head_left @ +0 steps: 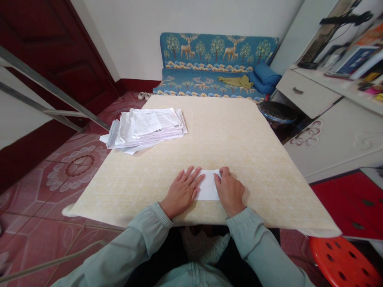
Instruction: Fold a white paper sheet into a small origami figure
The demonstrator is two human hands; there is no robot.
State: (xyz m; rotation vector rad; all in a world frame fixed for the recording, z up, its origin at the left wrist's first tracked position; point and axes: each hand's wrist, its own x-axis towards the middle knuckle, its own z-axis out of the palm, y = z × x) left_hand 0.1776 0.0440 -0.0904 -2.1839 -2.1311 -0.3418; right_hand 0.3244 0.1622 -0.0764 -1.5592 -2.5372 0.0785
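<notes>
Your left hand [181,191] lies open and flat, its fingertips on a small white rectangular sheet of paper [208,185], while your right hand [229,191] sits curled at the sheet's right side, though whether it pinches the paper cannot be told. The sheet lies near the middle of the near edge of a cream patterned table [239,139]. A loose stack of white printed papers [146,127] sits by the table's left edge, toward the far corner.

Two hands [182,192] [229,192], one white sheet [208,186], one stack of papers [146,127], one table [245,159], one red stool [341,259].
</notes>
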